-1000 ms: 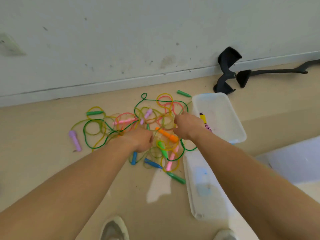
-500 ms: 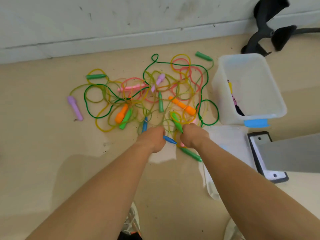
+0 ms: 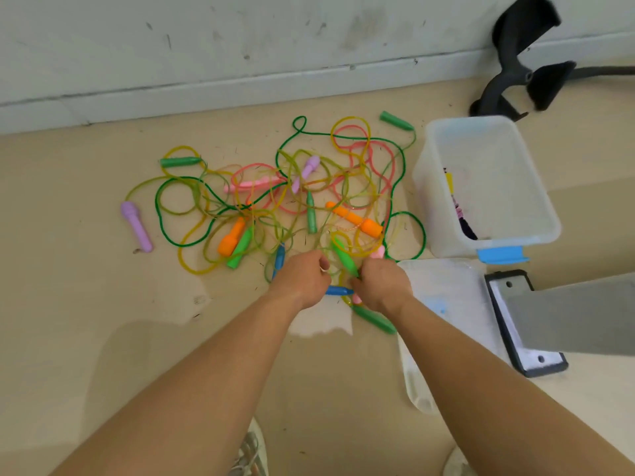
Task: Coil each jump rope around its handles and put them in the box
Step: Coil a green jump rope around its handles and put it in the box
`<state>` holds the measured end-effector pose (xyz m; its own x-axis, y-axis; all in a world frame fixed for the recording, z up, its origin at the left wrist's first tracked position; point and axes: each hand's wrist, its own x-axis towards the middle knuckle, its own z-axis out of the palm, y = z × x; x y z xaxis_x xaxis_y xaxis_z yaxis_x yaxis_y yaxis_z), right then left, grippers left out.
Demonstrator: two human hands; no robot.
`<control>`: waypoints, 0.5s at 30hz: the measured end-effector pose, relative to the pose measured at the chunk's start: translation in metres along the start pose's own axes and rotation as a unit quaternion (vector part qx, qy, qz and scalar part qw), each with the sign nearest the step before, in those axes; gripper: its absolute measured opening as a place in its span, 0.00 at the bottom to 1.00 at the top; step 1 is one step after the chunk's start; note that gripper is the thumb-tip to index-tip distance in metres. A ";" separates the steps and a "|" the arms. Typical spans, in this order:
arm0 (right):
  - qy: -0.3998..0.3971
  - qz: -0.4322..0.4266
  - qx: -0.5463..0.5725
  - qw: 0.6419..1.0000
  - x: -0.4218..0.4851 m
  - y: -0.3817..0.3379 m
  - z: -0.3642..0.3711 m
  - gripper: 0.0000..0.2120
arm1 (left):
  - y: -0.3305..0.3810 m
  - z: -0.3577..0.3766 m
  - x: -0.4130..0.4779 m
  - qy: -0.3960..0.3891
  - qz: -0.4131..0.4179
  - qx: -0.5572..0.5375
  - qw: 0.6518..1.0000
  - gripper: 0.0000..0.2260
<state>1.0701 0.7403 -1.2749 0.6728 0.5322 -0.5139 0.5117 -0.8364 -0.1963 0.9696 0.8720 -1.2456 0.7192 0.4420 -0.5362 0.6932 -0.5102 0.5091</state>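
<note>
A tangle of several jump ropes (image 3: 292, 197) in green, yellow and pink lies on the floor, with purple, orange, pink, green and blue handles scattered through it. My left hand (image 3: 302, 280) is at the pile's near edge, fingers curled around one end of a blue handle (image 3: 338, 290). My right hand (image 3: 381, 283) is close beside it and pinches the lower end of a bright green handle (image 3: 343, 257). The clear plastic box (image 3: 481, 128) stands open to the right, with one coiled rope (image 3: 460, 214) inside.
The box's lid (image 3: 443, 286) lies on the floor right of my right hand. A grey post on a black foot plate (image 3: 525, 321) stands further right. A black chair base (image 3: 515, 63) is by the wall. My shoes (image 3: 251, 451) are at the bottom edge.
Both hands came back from the middle of the tangle to its near edge and took hold of handles there. In the last half second they have hardly moved.
</note>
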 end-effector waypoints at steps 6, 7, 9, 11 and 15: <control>-0.028 -0.073 0.053 0.996 -0.045 0.005 -0.065 0.17 | 0.045 -0.026 -0.024 0.013 0.156 0.183 0.971 0.25; -0.028 -0.082 0.064 0.994 -0.053 0.004 -0.076 0.15 | 0.054 -0.031 -0.030 -0.014 0.169 0.213 0.962 0.25; -0.030 -0.106 0.089 0.990 -0.068 0.000 -0.096 0.12 | 0.066 -0.042 -0.040 -0.049 0.178 0.246 0.951 0.24; -0.030 -0.126 0.082 0.988 -0.084 -0.003 -0.115 0.09 | 0.075 -0.058 -0.053 -0.057 0.177 0.237 0.953 0.21; -0.029 -0.138 0.053 0.989 -0.113 -0.012 -0.158 0.07 | 0.100 -0.107 -0.088 -0.101 0.180 0.240 0.949 0.13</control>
<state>1.0724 0.7106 -1.0827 0.4820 0.7365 -0.4745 0.6106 -0.6708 -0.4209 0.9804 0.8615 -1.0754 0.8476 0.0491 -0.5283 0.2673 -0.8997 0.3452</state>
